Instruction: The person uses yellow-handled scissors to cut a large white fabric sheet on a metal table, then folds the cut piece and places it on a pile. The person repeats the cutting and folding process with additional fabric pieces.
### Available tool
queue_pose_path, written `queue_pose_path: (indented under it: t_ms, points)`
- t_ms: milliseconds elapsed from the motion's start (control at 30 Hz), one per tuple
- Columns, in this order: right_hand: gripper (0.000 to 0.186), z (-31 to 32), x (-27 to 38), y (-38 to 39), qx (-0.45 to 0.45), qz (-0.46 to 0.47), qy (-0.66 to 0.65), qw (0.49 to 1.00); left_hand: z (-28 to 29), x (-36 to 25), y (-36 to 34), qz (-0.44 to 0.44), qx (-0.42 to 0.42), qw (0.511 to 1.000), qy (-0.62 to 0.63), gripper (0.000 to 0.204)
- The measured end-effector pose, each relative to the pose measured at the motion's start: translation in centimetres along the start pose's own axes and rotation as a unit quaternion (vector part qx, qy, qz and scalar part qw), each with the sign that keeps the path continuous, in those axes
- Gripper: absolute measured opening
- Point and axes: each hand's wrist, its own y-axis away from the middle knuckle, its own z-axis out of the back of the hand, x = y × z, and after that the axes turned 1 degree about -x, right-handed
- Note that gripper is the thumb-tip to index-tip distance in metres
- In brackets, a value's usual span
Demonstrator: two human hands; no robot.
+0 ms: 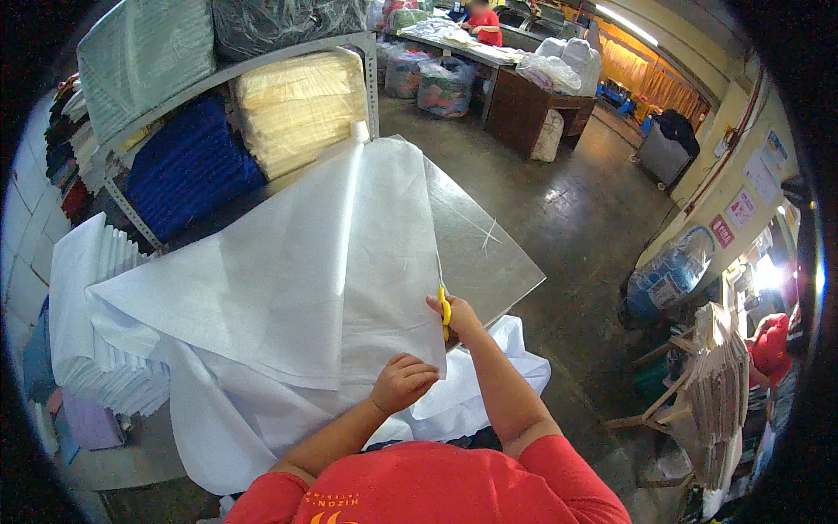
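Both hands work a large sheet of thin white fabric (288, 279) spread on the grey metal table (489, 253).

Left hand (403, 382) pinches the sheet's near corner; right hand (456, 316) grips yellow-handled scissors (444, 307) at its right edge. Beyond the hands to the left, folded white fabric stacks (96, 349); farther off, a shelf of blue and cream fabric rolls (236, 131).

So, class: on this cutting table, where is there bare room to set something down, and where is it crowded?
The bare patch is the metal table top right of the white fabric sheet, out to its far and right edges. The left side is crowded: fabric covers it, with a folded white stack beside. The right hand holds yellow scissors at the fabric's edge; the left hand presses the sheet.
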Motion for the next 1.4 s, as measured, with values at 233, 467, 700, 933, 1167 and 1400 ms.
queue_pose_path:
  t_ms: [233, 467, 700, 933, 1167, 1400]
  points:
    - [0.061, 0.2, 0.0, -2.0, 0.015, -0.011, -0.009, 1.000, 0.2, -0.1, -0.1, 0.001, 0.000, 1.000, 0.002, 0.014]
    - [0.061, -0.2, 0.3, -3.4, 0.001, -0.006, -0.041, 0.999, -0.1, 0.1, 0.0, 0.006, -0.008, 1.000, 0.018, 0.013]
    - [0.061, -0.1, 0.4, -4.3, -0.004, -0.010, -0.022, 1.000, -0.2, 0.1, 0.1, 0.009, 0.001, 1.000, 0.013, 0.013]
    - [0.061, 0.0, 1.7, -3.1, -0.014, -0.004, 0.020, 1.000, -0.2, 0.3, 0.1, 0.013, 0.012, 1.000, 0.015, 0.013]
    - [0.059, -0.1, 1.5, -2.9, -0.019, -0.005, -0.024, 1.000, -0.3, 0.4, -0.1, 0.029, 0.009, 0.999, 0.039, 0.011]
    - [0.062, 0.1, -0.3, -4.6, -0.042, 0.038, 0.042, 0.998, -0.3, 0.9, -0.2, 0.046, 0.006, 0.995, 0.083, 0.011]
